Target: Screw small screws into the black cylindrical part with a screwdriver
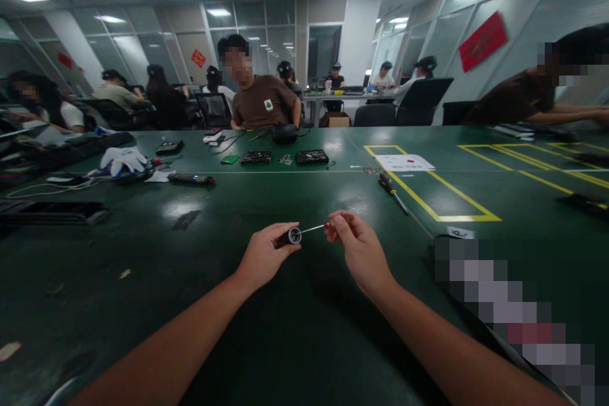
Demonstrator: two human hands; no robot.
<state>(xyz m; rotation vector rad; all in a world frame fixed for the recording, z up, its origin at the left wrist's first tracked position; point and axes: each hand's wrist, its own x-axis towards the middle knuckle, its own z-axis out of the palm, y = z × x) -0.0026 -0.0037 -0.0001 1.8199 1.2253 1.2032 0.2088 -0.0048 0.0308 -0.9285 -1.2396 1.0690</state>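
Over the front of the green table, my left hand (266, 254) is closed around a short dark cylinder (281, 240). Its open end, with a pale rim, faces me and to the right. Between thumb and fingers, my right hand (361, 247) pinches the red end of a thin metal rod (311, 228). The rod slants down to the left and its far tip reaches the cylinder's opening. How deep it sits, and what is inside, I cannot tell. Most of the red end is covered by my fingers.
A black-and-yellow screwdriver (394, 192) lies beyond my right hand, beside a yellow tape outline (469, 218) and white paper (409, 162). Farther left are a dark pen-shaped tool (190, 179), white-and-blue gloves (122, 162) and black device parts (311, 157). A person (266, 101) sits opposite.
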